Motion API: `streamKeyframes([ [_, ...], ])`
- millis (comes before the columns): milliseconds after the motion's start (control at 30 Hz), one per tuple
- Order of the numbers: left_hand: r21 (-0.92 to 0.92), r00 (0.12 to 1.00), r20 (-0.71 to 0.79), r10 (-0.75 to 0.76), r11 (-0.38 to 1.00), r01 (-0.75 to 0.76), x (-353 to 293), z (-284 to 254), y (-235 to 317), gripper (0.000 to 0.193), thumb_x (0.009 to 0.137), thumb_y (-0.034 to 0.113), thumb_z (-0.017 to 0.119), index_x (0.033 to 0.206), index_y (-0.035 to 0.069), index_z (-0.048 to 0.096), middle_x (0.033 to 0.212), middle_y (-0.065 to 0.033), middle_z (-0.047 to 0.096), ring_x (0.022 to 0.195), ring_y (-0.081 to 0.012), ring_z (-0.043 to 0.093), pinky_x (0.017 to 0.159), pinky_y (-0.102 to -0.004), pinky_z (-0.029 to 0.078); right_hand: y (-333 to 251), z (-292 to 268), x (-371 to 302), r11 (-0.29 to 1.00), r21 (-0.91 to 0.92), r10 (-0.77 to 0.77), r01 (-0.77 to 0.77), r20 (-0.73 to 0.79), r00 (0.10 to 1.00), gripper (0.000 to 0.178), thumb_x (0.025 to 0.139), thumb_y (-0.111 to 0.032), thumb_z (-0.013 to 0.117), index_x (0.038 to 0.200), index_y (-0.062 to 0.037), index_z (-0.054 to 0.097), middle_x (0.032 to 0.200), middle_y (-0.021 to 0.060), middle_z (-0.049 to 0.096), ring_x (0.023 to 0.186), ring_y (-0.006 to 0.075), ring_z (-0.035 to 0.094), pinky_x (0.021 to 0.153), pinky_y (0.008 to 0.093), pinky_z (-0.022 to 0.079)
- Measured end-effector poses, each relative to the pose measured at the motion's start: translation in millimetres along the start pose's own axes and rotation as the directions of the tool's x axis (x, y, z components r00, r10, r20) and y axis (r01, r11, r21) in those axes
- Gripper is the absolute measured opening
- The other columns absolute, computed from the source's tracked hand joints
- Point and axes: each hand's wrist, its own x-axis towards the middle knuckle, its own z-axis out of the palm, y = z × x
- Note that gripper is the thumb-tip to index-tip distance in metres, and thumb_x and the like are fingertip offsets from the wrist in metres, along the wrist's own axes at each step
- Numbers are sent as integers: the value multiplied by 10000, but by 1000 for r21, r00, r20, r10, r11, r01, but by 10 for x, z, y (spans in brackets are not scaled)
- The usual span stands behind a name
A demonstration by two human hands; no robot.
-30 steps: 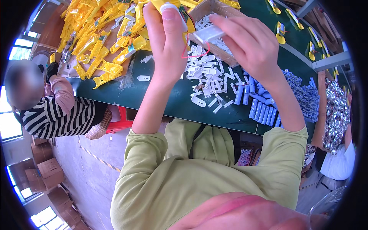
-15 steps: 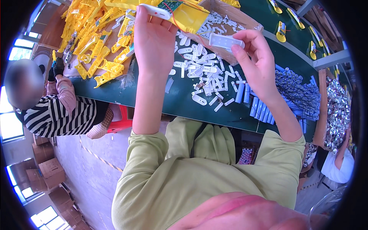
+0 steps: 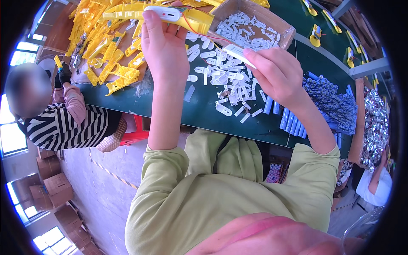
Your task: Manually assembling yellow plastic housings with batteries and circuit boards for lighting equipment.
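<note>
My left hand (image 3: 163,59) is raised over the table, its fingers closed round a long yellow plastic housing (image 3: 197,22). On that housing, by my thumb, sits a white rounded cover (image 3: 163,13) with a dark slot and a small red dot. Thin wires, one of them red (image 3: 199,33), run from the housing toward the part in my right hand (image 3: 278,76). That part is a flat white plastic panel (image 3: 238,55), tilted and pinched between thumb and fingers. Below lies a loose pile of white plastic covers (image 3: 225,76); my fingers hide part of the panel.
Yellow housings (image 3: 102,51) heap at the left. A cardboard box (image 3: 287,36) holds small white pieces. Blue cylindrical cells with dark wires (image 3: 327,100) lie right, beside a box of shiny parts (image 3: 374,127). A co-worker in stripes (image 3: 72,123) sits left; yellow assemblies (image 3: 315,36) lie beyond.
The yellow housing has shifted left and slightly down in my left hand. My right hand has turned over, so the white panel now slants and shows less of its dotted face.
</note>
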Motion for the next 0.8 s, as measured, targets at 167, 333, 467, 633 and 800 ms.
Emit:
streamKeyframes([
  [167,-125,985,-6,-175,977,173,149,-218,-14,469,956,425,453,1227,44,419,1170,-158,528,1123,-242,521,950,-418,444,-28,-38,74,962,247,106,-115,47,993,394,690,66,663,1065,-49,637,824,77,544,715,205,569,565,289,465],
  [333,-414,910,277,-308,816,403,52,-155,48,490,976,421,398,1263,23,393,1254,-182,498,1149,-250,513,951,-412,446,-96,-51,96,919,318,236,-233,29,971,342,724,76,645,1044,-44,633,861,89,553,741,217,573,610,286,484],
  [467,-287,953,247,-177,926,247,-53,5,60,506,987,421,362,1292,17,379,1273,-170,499,1152,-259,515,946,-408,447,10,-34,114,980,-38,191,-196,-105,976,275,739,30,675,996,-55,631,894,82,573,759,221,584,633,292,495],
  [633,70,999,3,-44,997,44,-57,-68,75,482,989,413,358,1275,29,412,1188,-153,549,1098,-271,552,919,-420,458,149,-289,169,987,-157,-56,36,-122,991,204,855,25,590,1056,2,570,1026,155,609,858,221,614,742,300,505],
  [800,127,879,322,-352,936,329,-119,-209,-27,521,993,400,261,1272,-9,421,997,-155,591,878,-273,620,789,-381,503,271,-442,420,727,657,363,-199,-123,924,210,955,-86,469,1107,32,554,929,134,629,762,115,585,694,251,480],
])
